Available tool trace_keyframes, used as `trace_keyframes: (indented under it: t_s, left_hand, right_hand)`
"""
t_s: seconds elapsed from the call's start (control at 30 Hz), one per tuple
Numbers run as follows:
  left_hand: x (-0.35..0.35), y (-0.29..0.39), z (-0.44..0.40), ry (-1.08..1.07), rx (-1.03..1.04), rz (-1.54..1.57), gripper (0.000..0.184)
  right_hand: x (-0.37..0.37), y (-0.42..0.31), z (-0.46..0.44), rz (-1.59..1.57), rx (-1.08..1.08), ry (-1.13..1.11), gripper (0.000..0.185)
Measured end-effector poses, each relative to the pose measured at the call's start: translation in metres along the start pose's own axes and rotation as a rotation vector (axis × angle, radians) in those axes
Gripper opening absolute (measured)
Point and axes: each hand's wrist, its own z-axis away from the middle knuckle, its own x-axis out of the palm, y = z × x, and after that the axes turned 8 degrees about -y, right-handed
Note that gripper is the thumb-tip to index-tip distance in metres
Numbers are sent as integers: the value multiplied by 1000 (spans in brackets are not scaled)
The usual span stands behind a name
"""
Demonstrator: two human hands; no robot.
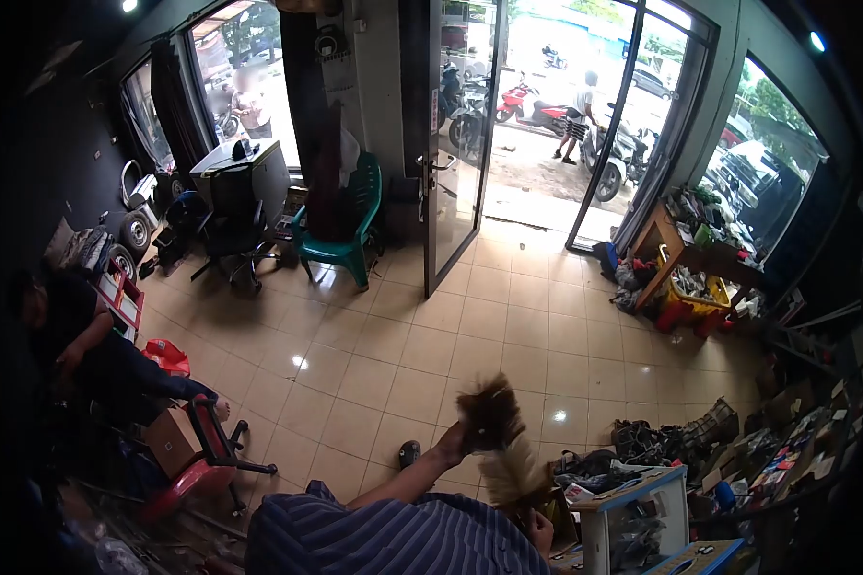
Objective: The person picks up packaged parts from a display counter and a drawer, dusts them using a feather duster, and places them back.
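Note:
My left hand (454,445) is stretched forward at the lower middle and is at the dark brown, bushy end of a feather duster (490,412). Its fingers are mostly hidden against the feathers. Paler feathers (510,474) hang below the dark ones, towards my right hand (541,529). That hand is closed near the duster's lower end, close to my striped shirt. Beside it stands a white and blue framed glass case (633,517).
A person sits at the left near a red chair (177,489) and a cardboard box (173,441). Ahead are a green chair (340,244), an office chair (233,225) and an open glass door (455,192). Piled parts (662,441) lie right; a wooden table (664,244) stands beyond.

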Motion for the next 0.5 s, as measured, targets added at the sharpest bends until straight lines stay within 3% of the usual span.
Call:
trace_keyframes:
  t_s: [0.03, 0.07, 0.2, 0.33, 0.4, 0.43, 0.5]
  left_hand:
    - [11, 11, 3, -23, 168, -298, 40]
    - [9, 13, -4, 55, -85, 403, 36]
    - [-15, -4, -10, 181, -164, 278, 33]
    - [14, 26, 1, 156, -79, 291, 30]
    - [7, 20, -2, 128, -37, 376, 29]
    - [-7, 13, -4, 135, -113, 314, 29]
    - [-18, 2, -4, 207, -140, 329, 30]
  right_hand:
    - [1, -4, 2, 0, 0, 0, 48]
    - [3, -9, 2, 65, 41, 39, 47]
    - [9, -16, -3, 29, 189, 156, 45]
    - [6, 1, -6, -119, -5, 22, 46]
    - [4, -36, 3, -90, 46, 43, 46]
    - [5, -52, 8, -62, 97, 62, 46]
    - [2, -41, 2, -56, 139, 61, 46]
